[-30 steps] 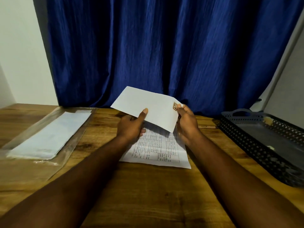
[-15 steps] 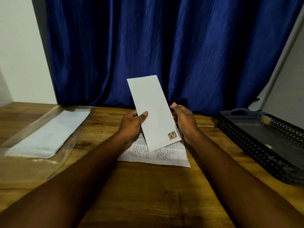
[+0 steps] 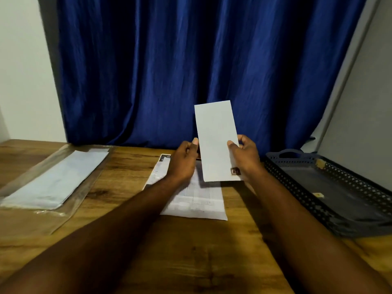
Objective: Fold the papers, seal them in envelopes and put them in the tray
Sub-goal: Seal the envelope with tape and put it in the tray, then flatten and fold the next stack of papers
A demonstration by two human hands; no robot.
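A white envelope [image 3: 215, 134] with a small brown stamp at its lower right corner stands nearly upright above the table. My left hand [image 3: 184, 161] pinches its left edge and my right hand [image 3: 246, 158] grips its right edge with the thumb on the front. Under the hands a printed paper [image 3: 198, 200] lies flat on the wooden table [image 3: 191, 257]. The dark perforated tray [image 3: 331, 194] sits at the right, with only two small scraps showing inside.
A clear plastic sleeve holding a stack of white envelopes [image 3: 57, 179] lies at the left of the table. A blue curtain [image 3: 191, 66] hangs behind the table. A grey panel leans at the far right behind the tray.
The envelope has turned from lying sideways to standing upright, and it has shifted to the right with both hands. The view has also moved a little.
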